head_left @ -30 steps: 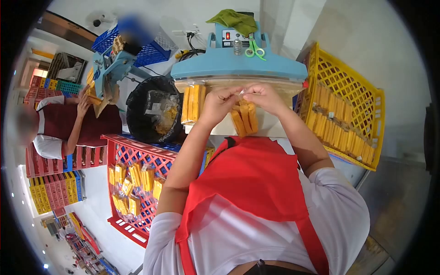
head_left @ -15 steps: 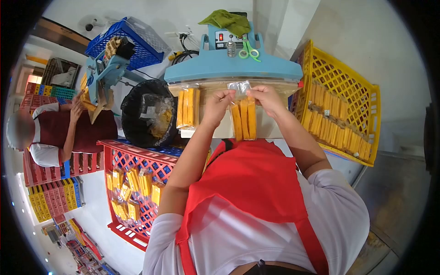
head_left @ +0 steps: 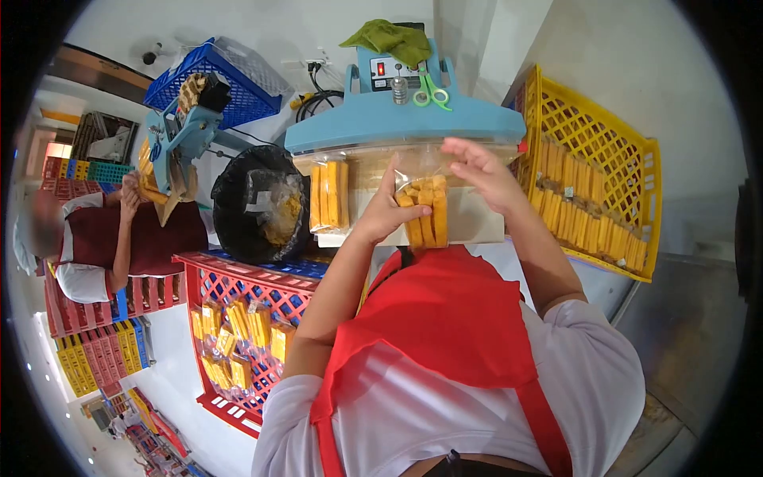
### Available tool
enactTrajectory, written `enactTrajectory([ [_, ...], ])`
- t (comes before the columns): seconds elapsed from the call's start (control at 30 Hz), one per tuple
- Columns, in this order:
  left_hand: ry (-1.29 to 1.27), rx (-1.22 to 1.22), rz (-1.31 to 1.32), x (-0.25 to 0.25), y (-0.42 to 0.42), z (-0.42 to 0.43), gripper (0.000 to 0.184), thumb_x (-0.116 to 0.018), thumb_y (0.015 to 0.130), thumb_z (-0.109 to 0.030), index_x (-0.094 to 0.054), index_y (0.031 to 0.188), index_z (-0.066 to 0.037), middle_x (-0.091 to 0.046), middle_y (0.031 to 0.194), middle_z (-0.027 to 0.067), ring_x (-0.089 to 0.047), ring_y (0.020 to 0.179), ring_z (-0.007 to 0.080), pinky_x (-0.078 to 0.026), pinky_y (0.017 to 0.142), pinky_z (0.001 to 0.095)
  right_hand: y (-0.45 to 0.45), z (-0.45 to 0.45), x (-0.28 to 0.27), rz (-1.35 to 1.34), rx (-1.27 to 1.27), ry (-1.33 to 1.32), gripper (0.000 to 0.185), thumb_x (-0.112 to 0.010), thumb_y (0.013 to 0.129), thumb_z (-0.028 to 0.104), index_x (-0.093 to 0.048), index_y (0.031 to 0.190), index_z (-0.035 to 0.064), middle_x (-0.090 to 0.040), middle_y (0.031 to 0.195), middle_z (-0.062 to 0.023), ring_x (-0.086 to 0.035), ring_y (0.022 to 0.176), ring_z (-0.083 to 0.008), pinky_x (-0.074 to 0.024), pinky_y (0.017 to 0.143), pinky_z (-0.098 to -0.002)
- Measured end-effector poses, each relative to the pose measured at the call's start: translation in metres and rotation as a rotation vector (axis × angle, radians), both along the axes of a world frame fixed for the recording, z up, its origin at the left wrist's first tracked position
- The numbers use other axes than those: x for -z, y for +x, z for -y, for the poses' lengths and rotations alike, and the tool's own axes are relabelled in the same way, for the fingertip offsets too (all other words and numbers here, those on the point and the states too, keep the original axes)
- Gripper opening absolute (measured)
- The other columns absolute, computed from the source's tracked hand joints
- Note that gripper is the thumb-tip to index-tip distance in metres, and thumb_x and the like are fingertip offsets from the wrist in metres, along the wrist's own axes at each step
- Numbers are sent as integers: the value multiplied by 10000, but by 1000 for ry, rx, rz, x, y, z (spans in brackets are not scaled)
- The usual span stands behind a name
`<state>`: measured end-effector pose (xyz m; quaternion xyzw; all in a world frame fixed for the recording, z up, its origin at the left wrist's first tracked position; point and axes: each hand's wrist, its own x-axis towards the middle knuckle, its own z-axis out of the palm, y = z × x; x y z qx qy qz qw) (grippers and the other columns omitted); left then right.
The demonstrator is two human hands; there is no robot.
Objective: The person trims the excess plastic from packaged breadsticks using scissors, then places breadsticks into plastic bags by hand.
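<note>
A clear plastic bag of yellow-orange sticks (head_left: 429,219) stands at the front of the blue bench sealer (head_left: 405,122), its top raised toward the sealing bar. My left hand (head_left: 383,213) grips the bag's left side, thumb across the front and a finger pointing up along the edge. Just right of the bag's upper part is my right hand (head_left: 486,176), fingers stretched out and apart, holding nothing. Left of my left hand, another filled bag (head_left: 329,195) rests against the sealer's front.
On the right stands a yellow crate (head_left: 598,103) with rows of filled bags. A red crate (head_left: 254,290) with more bags sits lower left, beside a black-lined bin (head_left: 226,219). Green scissors (head_left: 431,94) and a green cloth (head_left: 389,40) lie on the sealer. A co-worker (head_left: 119,238) works at another sealer (head_left: 179,139).
My left hand has moved from the bag's top edge down to its side. My right hand has let go of the top and opened, shifting right.
</note>
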<state>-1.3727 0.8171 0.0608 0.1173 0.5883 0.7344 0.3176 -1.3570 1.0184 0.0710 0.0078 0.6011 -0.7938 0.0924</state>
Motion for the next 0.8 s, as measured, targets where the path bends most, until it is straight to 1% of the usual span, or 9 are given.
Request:
enactTrajectory([
  [0.1, 106, 84, 2, -22, -12, 5, 1009, -707, 623, -20, -16, 1357, -66, -400, 1223, 82, -382, 1143, 192, -328, 936, 303, -12, -11, -37, -238, -18, 85, 411, -566, 805, 97, -437, 1190, 35, -496, 1113, -66, -481, 862, -92, -402, 775, -234],
  [0.17, 150, 161, -15, -32, -24, 10, 993, -714, 615, -38, -54, 1356, -63, -418, 1207, 85, -401, 1128, 194, -337, 929, 297, -19, -15, -65, -310, -379, 177, 364, -558, 778, 38, -489, 1135, 30, -509, 1129, -64, -489, 970, -141, -384, 846, -273],
  [0.2, 221, 251, 27, -36, -29, 13, 944, -725, 615, -89, -122, 1341, -62, -432, 1193, 94, -416, 1113, 198, -351, 915, 292, -19, -14, -78, -317, -380, 181, 364, -558, 778, 38, -489, 1135, 30, -509, 1129, -64, -489, 970, -141, -384, 846, -273],
  [0.27, 294, 337, 60, -35, -35, 15, 899, -736, 614, -139, -190, 1325, -61, -445, 1178, 104, -431, 1097, 202, -366, 901, 287, -21, -7, -100, -599, -313, 507, 305, -592, 745, 39, -553, 1048, 45, -534, 1090, -74, -498, 987, -164, -384, 847, -282],
  [0.37, 418, 378, 194, -26, -35, 19, 805, -736, 622, -290, -311, 1267, -60, -463, 1152, 141, -472, 1052, 226, -388, 878, 297, -24, -2, -122, -765, -322, 572, 237, -623, 712, 42, -586, 946, 45, -550, 1061, -83, -506, 993, -179, -386, 847, -291],
  [0.43, 589, 193, 408, -30, -19, 11, 872, -735, 555, -479, -339, 1237, -108, -464, 1080, 196, -543, 902, 286, -481, 734, 360, -28, 3, -124, -796, -283, 567, 234, -630, 702, 42, -581, 931, 39, -552, 1036, -82, -510, 974, -183, -391, 839, -297],
  [0.57, 545, 262, 417, -31, -2, 7, 923, -582, 586, -669, -319, 1260, -95, -485, 923, 196, -560, 742, 300, -477, 648, 357, -36, 6, -119, -729, -392, 501, 210, -637, 692, 31, -570, 891, 32, -548, 949, -72, -508, 913, -182, -407, 817, -311],
  [0.7, 588, 335, 440, -28, 4, 9, 962, -534, 614, -688, -270, 1294, -61, -512, 891, 205, -555, 747, 307, -460, 646, 357, -34, 12, -117, -472, -444, 344, 194, -637, 696, 30, -563, 875, 32, -533, 905, -65, -502, 874, -175, -414, 786, -312],
  [0.8, 720, 359, 450, -28, 3, 12, 924, -570, 671, -592, -229, 1312, -21, -521, 1024, 195, -551, 888, 294, -446, 787, 383, -35, 15, -118, -456, -456, 263, 147, -638, 697, 32, -563, 824, 35, -528, 909, -65, -499, 868, -163, -415, 756, -301],
])
